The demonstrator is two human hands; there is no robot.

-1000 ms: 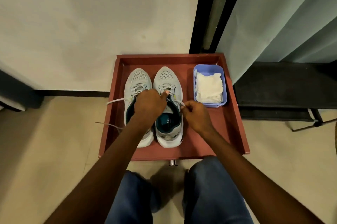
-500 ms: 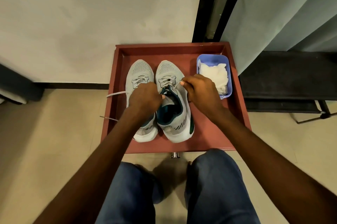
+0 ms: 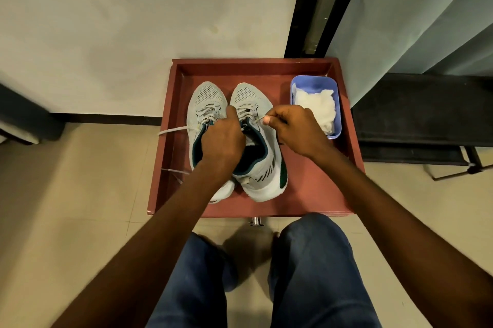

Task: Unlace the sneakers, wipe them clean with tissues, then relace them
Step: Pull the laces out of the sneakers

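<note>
Pale grey sneakers (image 3: 250, 103) with teal lining, reddish-brown tray (image 3: 314, 194), lavender tub (image 3: 336, 103), white tissues (image 3: 316, 104)

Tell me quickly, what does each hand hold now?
Left hand: grips the tongue area of the right grey mesh sneaker.
Right hand: pinches that sneaker's thin white lace.

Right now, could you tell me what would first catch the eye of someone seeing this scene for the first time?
Two hands work on the right sneaker of a pale grey pair standing in a red tray on the floor: the left hand grips its collar and tongue while the right hand pinches a lace end. At the tray's far right corner sits a blue tub of white tissues.
</note>
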